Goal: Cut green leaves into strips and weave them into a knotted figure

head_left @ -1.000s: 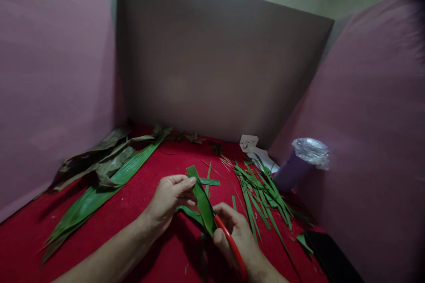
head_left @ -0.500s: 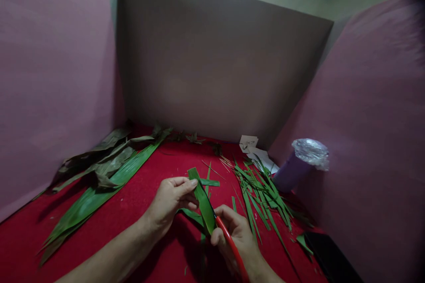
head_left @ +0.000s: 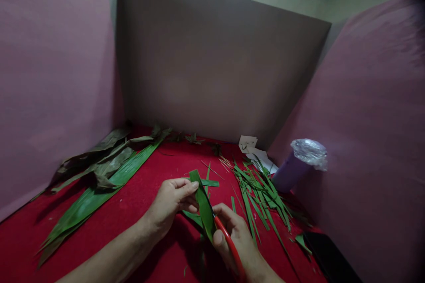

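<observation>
A broad strip of green leaf [head_left: 205, 208] is pinched near its upper end between the thumb and fingers of my left hand [head_left: 174, 199]. My right hand [head_left: 237, 239] grips a pair of scissors [head_left: 229, 241] by their red handles. The dark blades lie along the strip's right edge, mostly hidden by it, so I cannot tell how far apart they are. Behind and below my hands, a few cut leaf pieces [head_left: 210, 183] rest on the red cloth [head_left: 146, 199].
Large leaves, green [head_left: 113, 192] and withered [head_left: 111, 166], lie at the left. On the right are a heap of narrow green strips [head_left: 262, 199], white papers [head_left: 262, 159], a purple cylinder [head_left: 288, 171] topped with clear plastic, and a black flat object [head_left: 328, 256]. Pink walls rise either side.
The scissors and my right hand have shifted very slightly left and up along the leaf strip. The strip's top has moved a touch down; my left hand keeps its pinch.
</observation>
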Tool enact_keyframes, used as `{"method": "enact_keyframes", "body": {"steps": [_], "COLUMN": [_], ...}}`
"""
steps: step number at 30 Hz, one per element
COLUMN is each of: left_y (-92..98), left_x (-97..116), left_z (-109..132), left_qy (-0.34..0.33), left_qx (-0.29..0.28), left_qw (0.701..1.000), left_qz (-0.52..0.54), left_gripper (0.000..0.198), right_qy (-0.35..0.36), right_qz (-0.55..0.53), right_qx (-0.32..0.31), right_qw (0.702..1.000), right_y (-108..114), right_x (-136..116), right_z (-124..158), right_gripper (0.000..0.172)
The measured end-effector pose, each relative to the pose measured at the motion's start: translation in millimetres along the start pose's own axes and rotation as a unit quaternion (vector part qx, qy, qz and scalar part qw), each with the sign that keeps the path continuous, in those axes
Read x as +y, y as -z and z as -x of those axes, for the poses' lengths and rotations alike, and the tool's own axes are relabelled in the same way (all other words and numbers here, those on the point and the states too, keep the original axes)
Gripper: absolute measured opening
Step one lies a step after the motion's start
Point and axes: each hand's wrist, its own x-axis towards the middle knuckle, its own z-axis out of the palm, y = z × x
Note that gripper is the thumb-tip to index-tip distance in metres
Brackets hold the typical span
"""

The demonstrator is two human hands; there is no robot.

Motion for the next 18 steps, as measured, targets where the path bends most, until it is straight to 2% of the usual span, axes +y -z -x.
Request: {"method": "enact_keyframes", "body": {"steps": [5,12,18], "left_y": [-0.9,-1.0,-0.2], "left_x": [-2.0,-2.4,-1.7], "left_z": [-0.2,-0.5,-0.5], "left_qy": [-0.004,-0.004,-0.006], "left_qx": [-0.004,-0.010,-0.007], "left_qw": [1.000,1.000,1.000], "left_qz": [-0.001,0.002,-0.007], "left_gripper": [0.025,0.025,0.025], "right_qy": [0.010,-0.019,0.036], "right_qz": [0.009,-0.065,0.028], "right_qx": [0.017,0.021,0.021], "right_qw": [1.000,0.997,0.999], "right_y": [0.8,-0.7,0.1], "right_x": [7.1,21.3,11.9], "right_z": [-0.4,-2.4,0.5], "right_gripper": [0.051,0.048,0.045]}}
